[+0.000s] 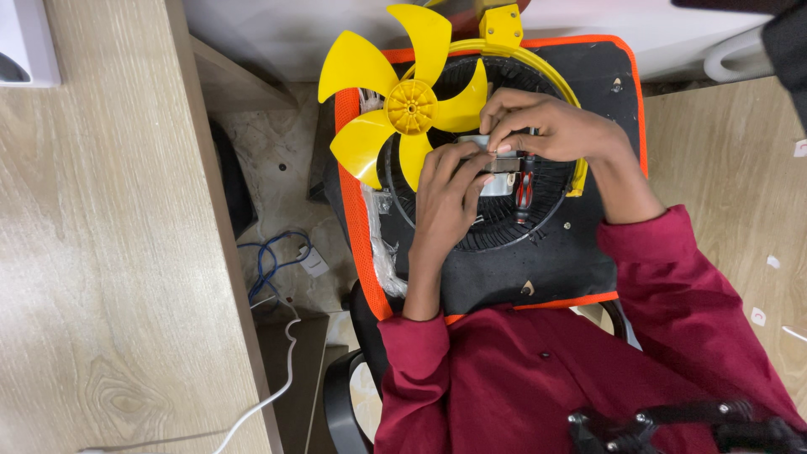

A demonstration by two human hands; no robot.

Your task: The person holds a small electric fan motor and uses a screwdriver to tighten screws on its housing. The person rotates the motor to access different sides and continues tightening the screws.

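A wooden table (pixel 109 252) is running down the left side, with another stretch at the right. Between them, a black fan housing (pixel 580 252) with an orange border is lying flat across the person's lap. A yellow fan blade (pixel 403 92) is resting on its upper left corner, just beside both hands. The left hand (pixel 445 197) and right hand (pixel 546 126) are meeting over the housing's round grille. Each hand's grip is closing on a small silver motor (pixel 503 165) at the grille's centre, fingers pinching it from both sides. A red-handled screwdriver (pixel 524 192) is lying just beside the motor.
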